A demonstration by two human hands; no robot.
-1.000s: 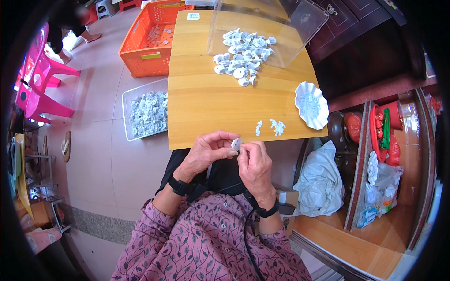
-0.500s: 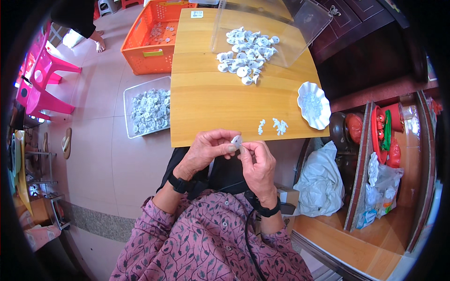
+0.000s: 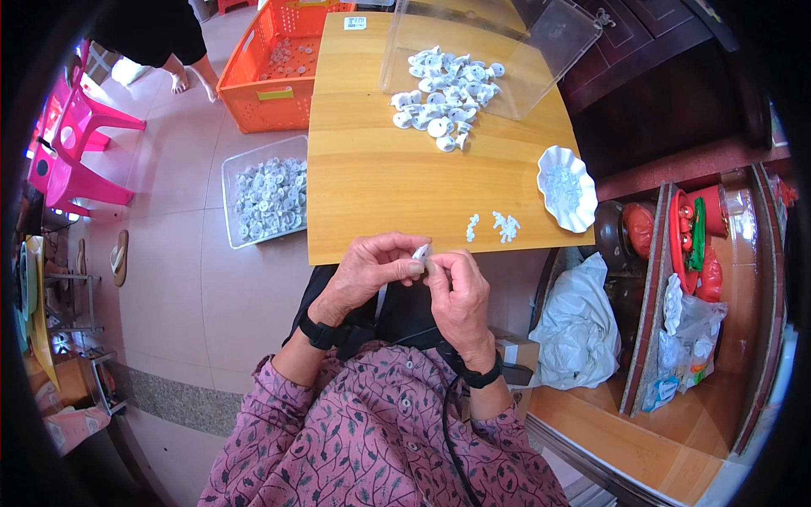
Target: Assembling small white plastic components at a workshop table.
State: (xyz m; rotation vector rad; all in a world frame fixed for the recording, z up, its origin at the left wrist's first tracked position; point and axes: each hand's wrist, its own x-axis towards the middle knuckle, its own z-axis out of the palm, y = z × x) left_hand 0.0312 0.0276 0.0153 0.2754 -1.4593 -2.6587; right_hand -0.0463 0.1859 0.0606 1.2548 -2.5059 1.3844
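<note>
Since the earlier frame, another person's feet (image 3: pixel 179 82) have come nearer the orange crate (image 3: pixel 252 113), and the white piece (image 3: pixel 421 252) has turned more edge-on. That person is cut off by the upper rim. Between the hands, the white piece is partly covered: the left hand (image 3: pixel 368 270) pinches it between thumb and fingers, while the right hand (image 3: pixel 460 291) has its fingers narrowed on the piece's right side; whether they also hold something small, I cannot tell.

Scattered pale discs lie in the orange crate; grey-white discs heap in the clear bin (image 3: pixel 225 190); white knobs (image 3: pixel 443 106) lie partly within the tilted clear box (image 3: pixel 532 80); tiny translucent bits fill the scalloped dish (image 3: pixel 578 223).

Both hands work just off the near edge of the desk (image 3: pixel 380 190). Bare wood stretches from the knobs to the small white pieces (image 3: pixel 508 226) near that edge.
</note>
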